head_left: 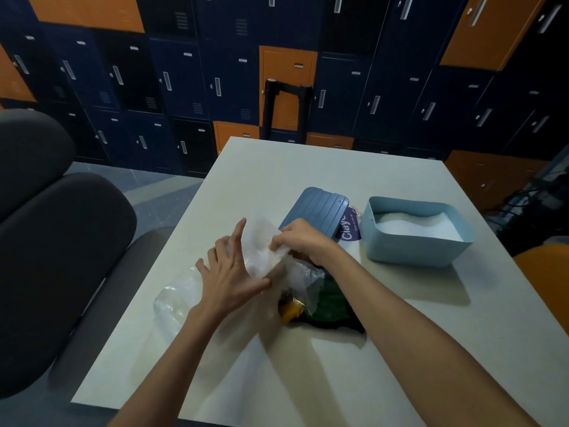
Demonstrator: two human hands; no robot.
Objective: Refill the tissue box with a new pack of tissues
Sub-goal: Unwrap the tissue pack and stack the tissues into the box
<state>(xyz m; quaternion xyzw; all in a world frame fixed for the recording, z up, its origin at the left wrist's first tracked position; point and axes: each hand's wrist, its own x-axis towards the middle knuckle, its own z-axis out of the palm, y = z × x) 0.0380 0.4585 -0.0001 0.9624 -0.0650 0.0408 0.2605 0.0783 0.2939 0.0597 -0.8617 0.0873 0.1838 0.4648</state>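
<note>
white table [308,167] | left hand [229,277] fingers spread on tissue pack [261,241] | right hand [303,241] fingers pinch it | green packet [332,303] partly hidden

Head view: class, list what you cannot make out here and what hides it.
All in the head view:
1. Purple label: print mostly under the blue lid.
2. Green and yellow item: covered by the right forearm and clear wrap; unidentifiable.
3. Right hand fingertips: buried in the wrap.
4. Tissue box: near wall hides the depth of its white contents.

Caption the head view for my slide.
Left hand presses, right hand pinches a clear wrapper beside the open tissue box.
</note>
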